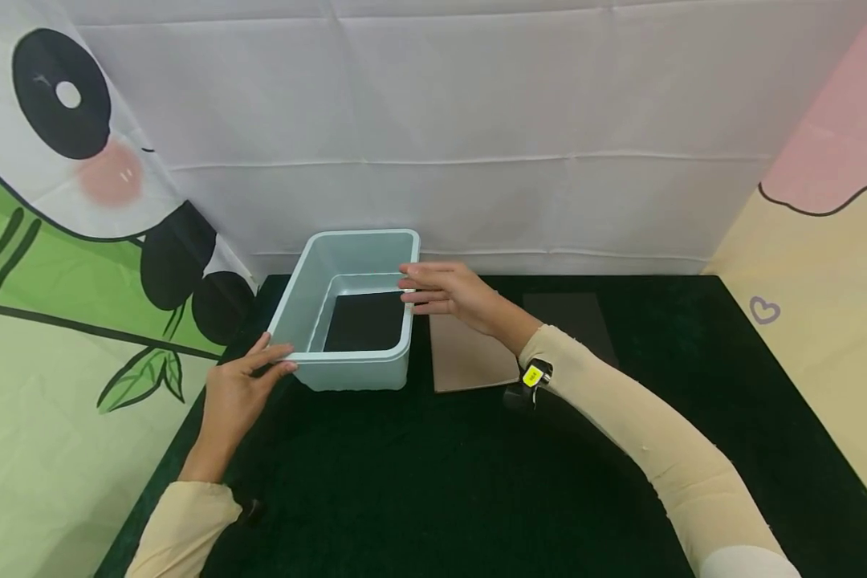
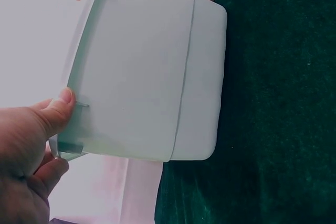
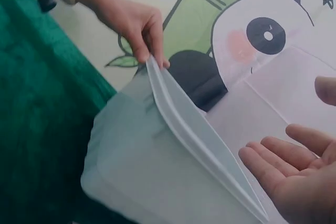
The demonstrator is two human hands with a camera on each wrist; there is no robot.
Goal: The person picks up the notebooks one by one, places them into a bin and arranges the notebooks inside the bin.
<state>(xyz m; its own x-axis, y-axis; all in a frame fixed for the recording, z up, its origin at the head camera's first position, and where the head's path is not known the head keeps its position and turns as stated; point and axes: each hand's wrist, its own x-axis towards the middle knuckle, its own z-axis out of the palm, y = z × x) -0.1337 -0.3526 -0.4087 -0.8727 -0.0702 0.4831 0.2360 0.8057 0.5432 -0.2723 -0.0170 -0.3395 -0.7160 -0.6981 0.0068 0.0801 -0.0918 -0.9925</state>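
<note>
A pale blue-green plastic bin [image 1: 350, 371] stands toward the left of the dark green table. My left hand [image 1: 242, 389] pinches the rim at its near left corner, thumb outside, as the left wrist view also shows. At the right rim is my right hand [image 1: 451, 295], its fingers extended over the edge. In the right wrist view this hand [image 3: 296, 174] has its palm turned up and holds nothing. A flat black rectangular item [image 1: 364, 323] lies on the bin's floor. Right of the bin lies a flat tan notebook-like item [image 1: 470, 357], partly covered by my right hand and wrist.
Beyond my right forearm lies a flat dark rectangle [image 1: 571, 321], partly hidden. The green cloth [image 1: 419, 490] covers the table. A white sheet [image 1: 462, 120] hangs behind it, with printed cartoon panels on the left and right.
</note>
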